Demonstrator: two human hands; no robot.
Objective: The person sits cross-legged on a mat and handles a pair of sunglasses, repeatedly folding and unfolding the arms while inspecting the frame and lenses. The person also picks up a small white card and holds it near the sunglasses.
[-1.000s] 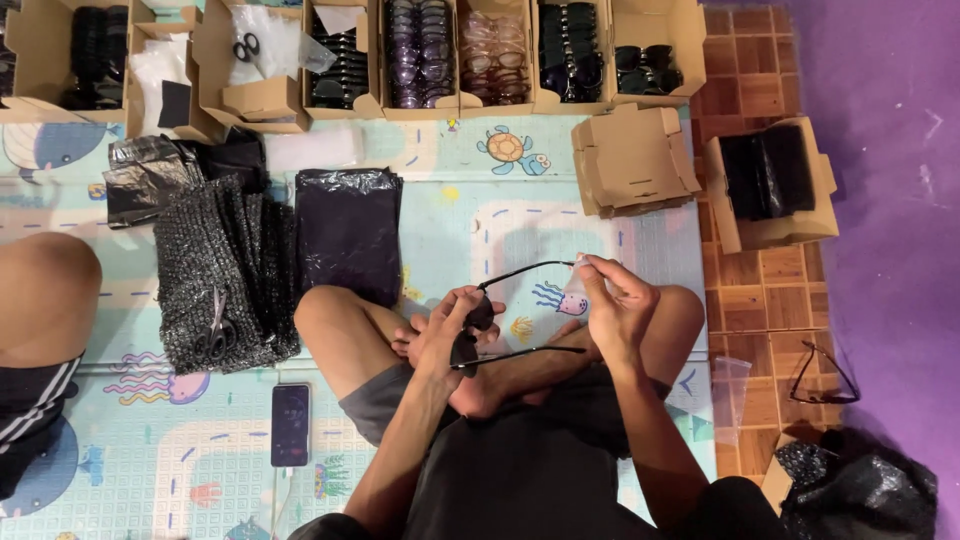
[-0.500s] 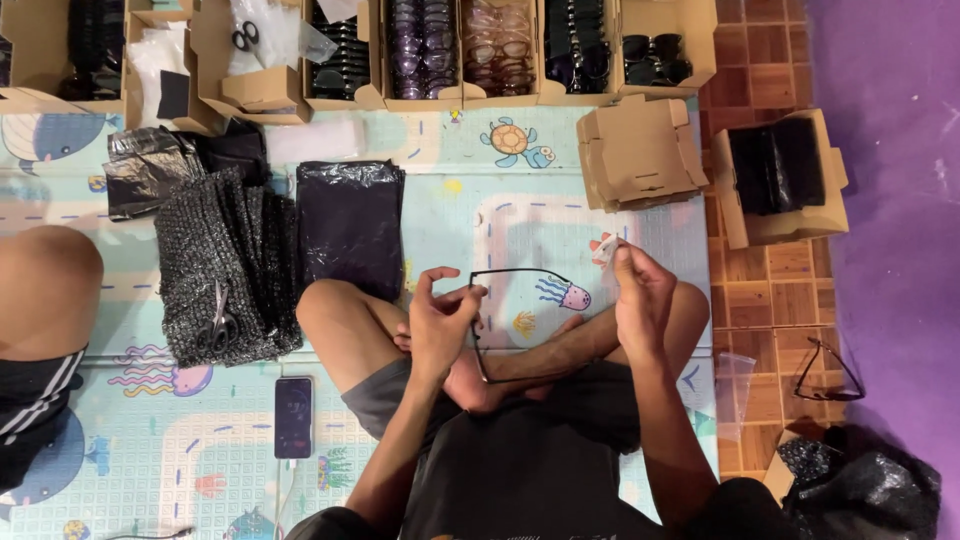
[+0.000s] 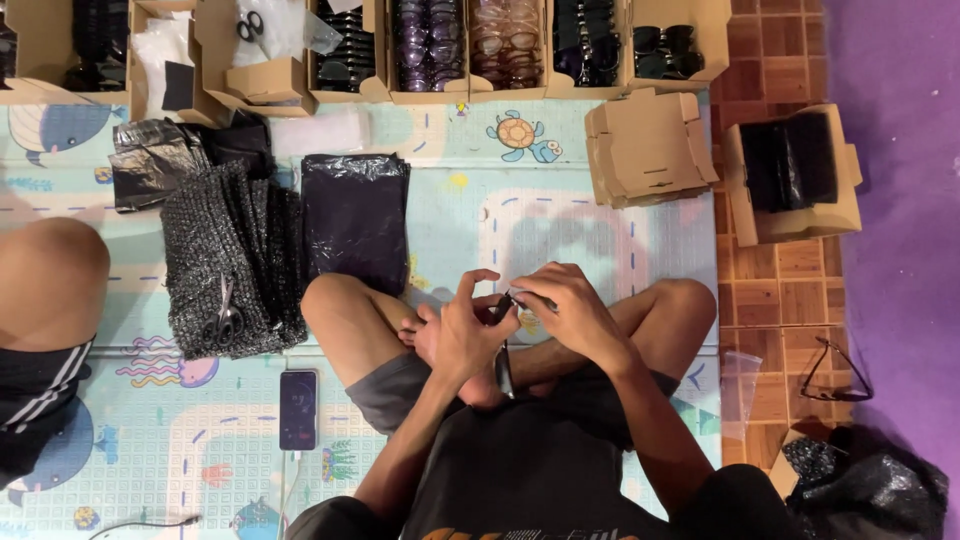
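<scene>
hands: left hand (image 3: 462, 335) and right hand (image 3: 572, 315) meet over the crossed legs, both pinching a pair of dark glasses (image 3: 503, 330) between fingertips; one temple hangs down toward the lap.
glasses: held near the centre of the scene, above the ankles, clear of the play mat (image 3: 560, 215).
grip: a good hold here looks like fingertips on the frame and hinge, not the lenses, with the loose temple folded in gently so the hinge is not forced.
counts: two hands at work; one pair of glasses in hand; one more pair (image 3: 835, 370) lying on the tiled floor at right.
boxes: a row of cardboard boxes (image 3: 500, 45) along the far edge, filled with glasses too many to count; one stack of flat cartons (image 3: 650, 145) far right; one open box of black pouches (image 3: 795, 170) beyond it.
mat: one phone (image 3: 298, 408) near left; one pair of scissors (image 3: 226, 318) on grey mesh sleeves (image 3: 225, 250); one pile of black bags (image 3: 355, 215).
neighbour: one knee (image 3: 50, 280) of another person at left.
</scene>
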